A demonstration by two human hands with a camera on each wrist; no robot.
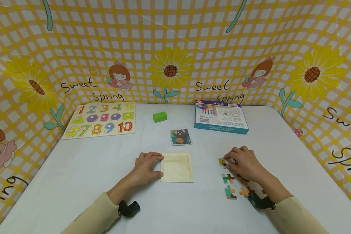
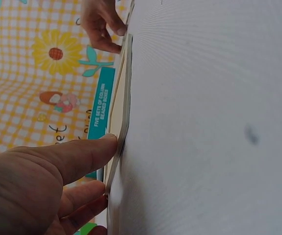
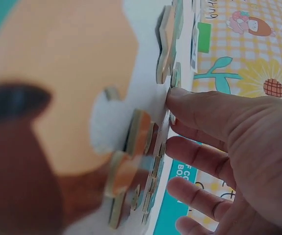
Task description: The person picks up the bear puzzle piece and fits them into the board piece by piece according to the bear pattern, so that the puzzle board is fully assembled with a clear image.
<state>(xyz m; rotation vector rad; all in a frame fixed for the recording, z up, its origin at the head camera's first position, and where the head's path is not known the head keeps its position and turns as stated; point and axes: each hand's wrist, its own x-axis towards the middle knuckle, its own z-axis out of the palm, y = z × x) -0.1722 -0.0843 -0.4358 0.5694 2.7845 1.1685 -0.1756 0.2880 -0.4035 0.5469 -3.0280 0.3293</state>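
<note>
My left hand (image 1: 144, 167) rests at the left edge of a square wooden puzzle tray (image 1: 191, 167), thumb low and fingertips high along that side. In the left wrist view the straight thumb (image 2: 89, 152) touches the tray's rim. Over at the right, my right hand (image 1: 245, 164) pinches a jigsaw piece (image 1: 221, 162) between thumb and index finger; its other fingers are spread apart in the right wrist view. Below it on the table lie a green and brown piece (image 1: 226, 178), another piece (image 1: 229, 192) and several more, partly hidden under the hand and wrist.
Behind the tray lies a bear picture card (image 1: 181, 136). A green block (image 1: 160, 117) sits farther back. At the back left is a number board (image 1: 111, 118), at the back right a boxed bead set (image 1: 220, 117). Checked cloth (image 1: 169, 26) rises around the white table.
</note>
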